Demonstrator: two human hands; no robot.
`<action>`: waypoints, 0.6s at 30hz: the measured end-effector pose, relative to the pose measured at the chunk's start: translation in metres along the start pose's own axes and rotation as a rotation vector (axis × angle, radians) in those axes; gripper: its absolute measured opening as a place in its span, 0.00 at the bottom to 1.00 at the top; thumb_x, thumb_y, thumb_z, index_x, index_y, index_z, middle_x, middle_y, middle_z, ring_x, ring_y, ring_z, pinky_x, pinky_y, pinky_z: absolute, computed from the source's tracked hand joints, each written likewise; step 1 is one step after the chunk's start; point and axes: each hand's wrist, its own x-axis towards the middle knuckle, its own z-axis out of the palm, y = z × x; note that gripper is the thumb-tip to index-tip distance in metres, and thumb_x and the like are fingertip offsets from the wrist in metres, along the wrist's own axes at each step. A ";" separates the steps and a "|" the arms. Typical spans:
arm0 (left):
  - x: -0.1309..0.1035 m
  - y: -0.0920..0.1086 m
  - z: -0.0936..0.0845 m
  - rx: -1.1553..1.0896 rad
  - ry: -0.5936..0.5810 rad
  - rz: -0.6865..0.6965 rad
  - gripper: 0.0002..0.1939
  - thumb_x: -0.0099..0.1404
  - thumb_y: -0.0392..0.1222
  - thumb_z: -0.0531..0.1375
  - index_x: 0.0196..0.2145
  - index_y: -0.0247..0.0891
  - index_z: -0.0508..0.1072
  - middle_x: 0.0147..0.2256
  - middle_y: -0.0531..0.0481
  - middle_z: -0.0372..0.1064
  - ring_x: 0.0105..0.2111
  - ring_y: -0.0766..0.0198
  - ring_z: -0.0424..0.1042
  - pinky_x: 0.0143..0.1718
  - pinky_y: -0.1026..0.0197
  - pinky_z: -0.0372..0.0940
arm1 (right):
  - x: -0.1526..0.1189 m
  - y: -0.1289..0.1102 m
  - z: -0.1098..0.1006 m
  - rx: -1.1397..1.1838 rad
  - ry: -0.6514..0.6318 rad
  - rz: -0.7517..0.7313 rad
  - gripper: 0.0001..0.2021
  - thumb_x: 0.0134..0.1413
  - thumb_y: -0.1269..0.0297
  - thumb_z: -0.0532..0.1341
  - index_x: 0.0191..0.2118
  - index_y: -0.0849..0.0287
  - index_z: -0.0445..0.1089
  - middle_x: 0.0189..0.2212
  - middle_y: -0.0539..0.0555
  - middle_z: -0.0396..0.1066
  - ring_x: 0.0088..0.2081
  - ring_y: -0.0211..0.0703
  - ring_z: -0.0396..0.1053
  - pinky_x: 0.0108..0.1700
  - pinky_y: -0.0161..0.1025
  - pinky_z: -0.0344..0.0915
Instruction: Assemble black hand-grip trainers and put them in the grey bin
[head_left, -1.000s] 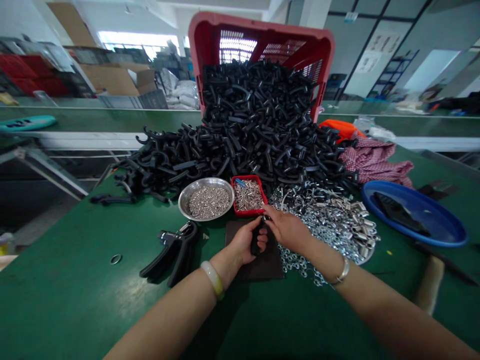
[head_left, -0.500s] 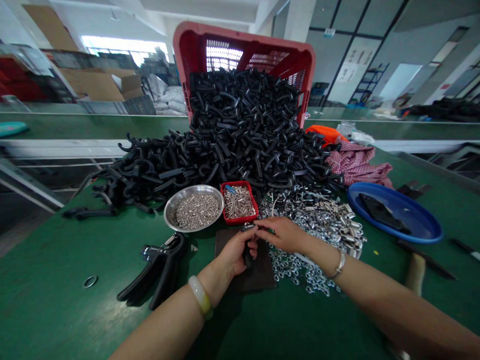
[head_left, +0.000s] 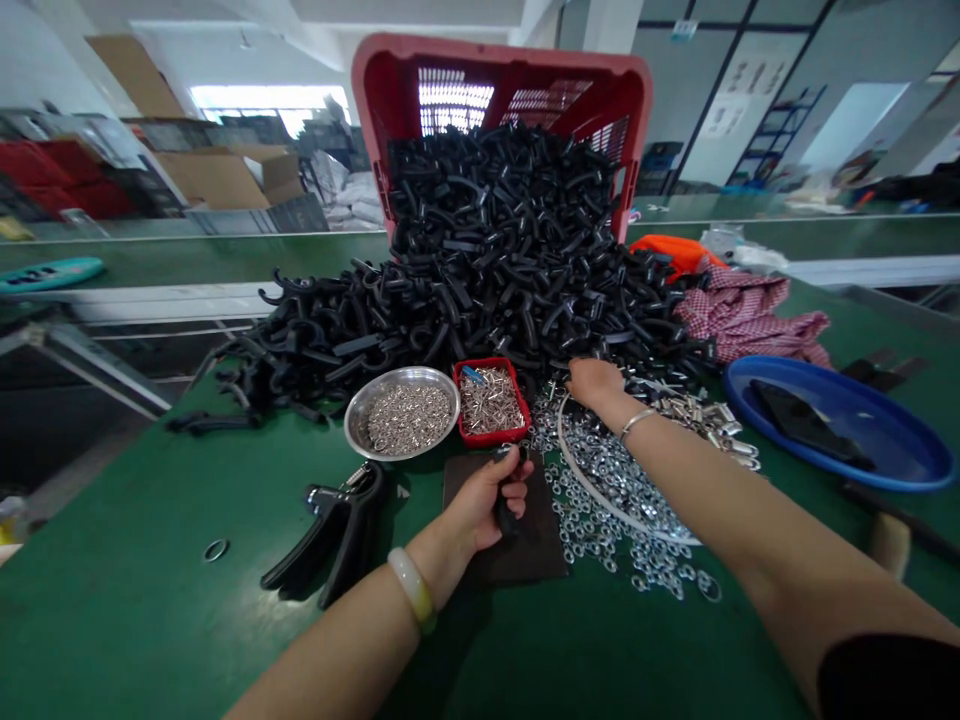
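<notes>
My left hand (head_left: pixel 487 500) is closed round a black plastic handle (head_left: pixel 507 512), held above a dark flat plate (head_left: pixel 536 555). The handle is mostly covered by my fingers. Farther forward and to the right, my right hand (head_left: pixel 596 384) reaches down where the black handles meet the loose metal parts. Its fingertips are hidden, so I cannot see what they touch. Left of the plate lies a black hand grip exerciser (head_left: pixel 330 540) with a spring. Small metal pins fill a red tray (head_left: pixel 491 437), and a steel bowl (head_left: pixel 360 440) holds tiny metal pieces.
A tipped red crate (head_left: pixel 495 50) spills a large heap of black handles (head_left: pixel 510 230). Metal rings (head_left: pixel 600 520) spread to the right, near a blue tray (head_left: pixel 900 470) with a dark flat object. A checked cloth (head_left: pixel 765 315) lies behind. One ring (head_left: pixel 216 550) sits at left.
My right hand has left the piece in my left hand and moved forward and right to the pile. My left hand keeps its hold on the handle. The view has shifted slightly.
</notes>
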 end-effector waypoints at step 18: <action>-0.012 0.006 0.001 -0.142 -0.189 0.024 0.19 0.58 0.55 0.55 0.26 0.33 0.66 0.18 0.56 0.55 0.14 0.76 0.50 0.15 0.72 0.49 | -0.152 -0.074 -0.027 0.846 0.421 -0.508 0.11 0.52 0.62 0.59 0.42 0.57 0.67 0.37 0.55 0.70 0.38 0.43 0.68 0.40 0.42 0.67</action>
